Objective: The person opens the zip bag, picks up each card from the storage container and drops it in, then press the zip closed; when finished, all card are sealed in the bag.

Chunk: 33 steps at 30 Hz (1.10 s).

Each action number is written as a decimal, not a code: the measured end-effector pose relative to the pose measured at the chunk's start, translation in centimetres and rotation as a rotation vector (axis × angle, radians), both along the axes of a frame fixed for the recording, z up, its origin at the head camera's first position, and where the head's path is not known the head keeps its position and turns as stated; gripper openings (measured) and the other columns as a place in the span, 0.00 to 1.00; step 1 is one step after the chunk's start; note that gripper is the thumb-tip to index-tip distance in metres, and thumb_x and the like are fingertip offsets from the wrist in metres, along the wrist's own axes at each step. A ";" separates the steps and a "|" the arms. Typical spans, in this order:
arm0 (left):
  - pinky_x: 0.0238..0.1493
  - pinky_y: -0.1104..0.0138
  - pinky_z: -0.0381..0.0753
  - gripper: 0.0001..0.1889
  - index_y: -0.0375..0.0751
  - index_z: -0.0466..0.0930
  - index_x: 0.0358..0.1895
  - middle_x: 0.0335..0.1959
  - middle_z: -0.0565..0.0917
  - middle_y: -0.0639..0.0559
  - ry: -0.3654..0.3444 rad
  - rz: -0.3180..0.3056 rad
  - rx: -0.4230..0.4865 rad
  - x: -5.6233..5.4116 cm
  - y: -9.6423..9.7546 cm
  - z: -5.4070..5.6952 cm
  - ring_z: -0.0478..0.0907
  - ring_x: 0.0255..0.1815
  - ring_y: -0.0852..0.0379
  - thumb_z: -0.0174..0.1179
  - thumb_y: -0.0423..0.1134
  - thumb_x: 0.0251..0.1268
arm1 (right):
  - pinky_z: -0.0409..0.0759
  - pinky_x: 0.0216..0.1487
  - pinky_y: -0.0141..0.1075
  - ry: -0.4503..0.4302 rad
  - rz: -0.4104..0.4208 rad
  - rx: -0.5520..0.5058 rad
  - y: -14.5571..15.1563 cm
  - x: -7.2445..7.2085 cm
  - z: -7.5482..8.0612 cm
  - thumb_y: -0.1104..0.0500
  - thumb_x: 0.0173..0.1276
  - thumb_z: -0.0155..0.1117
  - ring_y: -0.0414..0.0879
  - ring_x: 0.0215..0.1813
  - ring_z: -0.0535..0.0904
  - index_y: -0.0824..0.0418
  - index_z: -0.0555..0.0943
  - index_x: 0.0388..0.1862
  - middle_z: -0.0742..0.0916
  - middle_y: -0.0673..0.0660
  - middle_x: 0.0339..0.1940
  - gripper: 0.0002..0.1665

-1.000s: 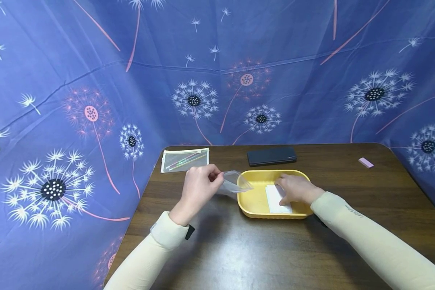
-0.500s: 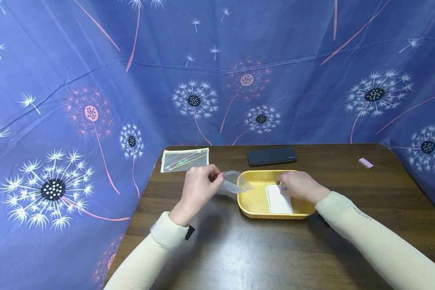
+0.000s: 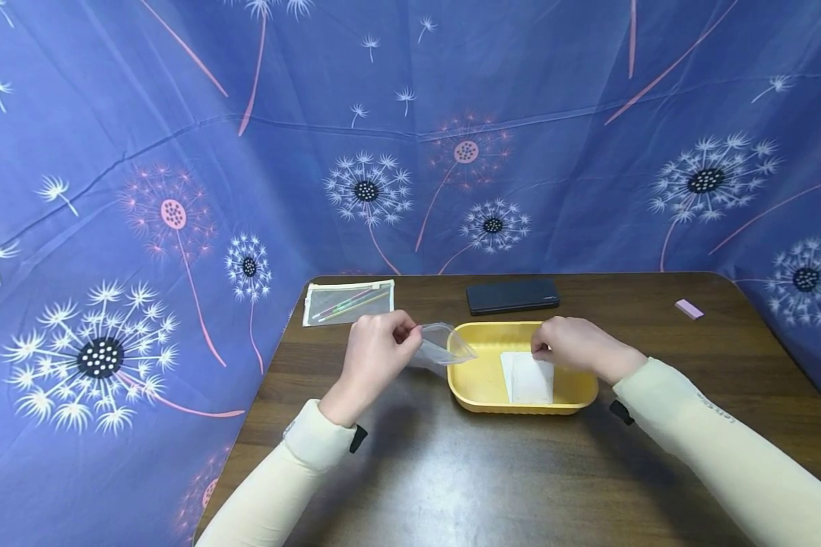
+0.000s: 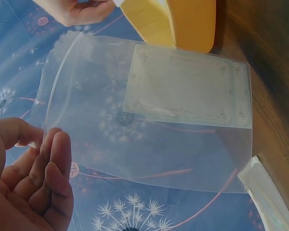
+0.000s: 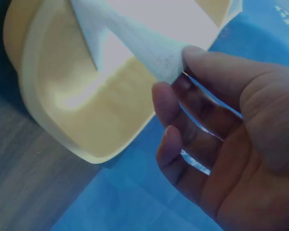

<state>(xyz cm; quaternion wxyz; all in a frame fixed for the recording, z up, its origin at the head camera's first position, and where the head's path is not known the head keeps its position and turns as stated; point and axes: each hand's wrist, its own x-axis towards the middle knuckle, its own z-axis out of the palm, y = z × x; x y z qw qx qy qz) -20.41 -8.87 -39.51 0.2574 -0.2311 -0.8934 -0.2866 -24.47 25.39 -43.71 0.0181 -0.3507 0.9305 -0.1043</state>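
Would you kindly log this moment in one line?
left hand: pinches clear bag | right hand: pinches corner of white sheet | yellow tray: beneath sheet

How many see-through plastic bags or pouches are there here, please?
2: one clear colourless plastic bag pinched by the left hand, and one rectangular white-edged translucent pouch lying far left on the dark brown wooden table. Others might be hidden.

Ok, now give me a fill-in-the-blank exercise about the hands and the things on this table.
1. The clear bag is held by the person's ____ hand.
2. The right hand pinches white paper from a tray colored ____.
3. In the head view, the zip pouch lies left of the dark case, and the pink block lies to its ____.

Missing words: left; yellow; right.
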 end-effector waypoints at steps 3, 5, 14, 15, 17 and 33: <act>0.26 0.66 0.74 0.05 0.48 0.88 0.25 0.18 0.83 0.62 -0.002 0.003 -0.002 0.0 0.0 0.0 0.75 0.19 0.66 0.68 0.35 0.58 | 0.78 0.32 0.40 -0.061 0.001 0.012 0.0 0.1 0.7 0.65 0.65 0.74 0.36 0.28 0.74 0.51 0.86 0.26 0.84 0.40 0.27 0.10; 0.26 0.66 0.74 0.05 0.48 0.88 0.25 0.18 0.83 0.62 -0.002 0.003 -0.003 0.0 0.0 0.0 0.76 0.19 0.66 0.68 0.35 0.58 | 0.80 0.34 0.40 -0.088 0.002 0.014 0.1 0.2 1.0 0.63 0.65 0.75 0.35 0.30 0.76 0.51 0.88 0.28 0.85 0.40 0.28 0.08; 0.26 0.67 0.74 0.05 0.48 0.87 0.25 0.18 0.82 0.63 0.007 0.003 0.002 0.0 0.1 0.0 0.76 0.19 0.67 0.68 0.35 0.57 | 0.77 0.33 0.38 -0.132 -0.009 -0.030 0.1 0.6 2.5 0.62 0.68 0.71 0.35 0.28 0.74 0.49 0.88 0.29 0.84 0.39 0.28 0.09; 0.25 0.67 0.75 0.05 0.48 0.87 0.25 0.18 0.82 0.63 0.010 0.003 0.002 0.0 0.1 0.0 0.76 0.19 0.67 0.68 0.35 0.57 | 0.76 0.32 0.37 -0.123 -0.010 -0.045 0.1 0.6 2.7 0.62 0.68 0.70 0.35 0.28 0.73 0.49 0.88 0.29 0.84 0.39 0.28 0.09; 0.25 0.67 0.75 0.06 0.48 0.87 0.25 0.18 0.82 0.63 0.015 0.003 0.001 0.0 0.1 0.0 0.76 0.19 0.67 0.68 0.35 0.57 | 0.74 0.31 0.37 -0.086 -0.017 -0.076 0.1 0.8 3.0 0.62 0.69 0.70 0.36 0.27 0.73 0.50 0.88 0.31 0.84 0.40 0.29 0.08; 0.25 0.66 0.75 0.05 0.47 0.88 0.25 0.18 0.83 0.62 0.017 0.003 -0.003 -0.1 0.0 0.1 0.75 0.18 0.66 0.67 0.34 0.57 | 0.73 0.28 0.33 0.442 -0.067 -0.423 -1.8 2.4 5.8 0.61 0.68 0.69 0.36 0.28 0.75 0.51 0.88 0.37 0.81 0.40 0.30 0.04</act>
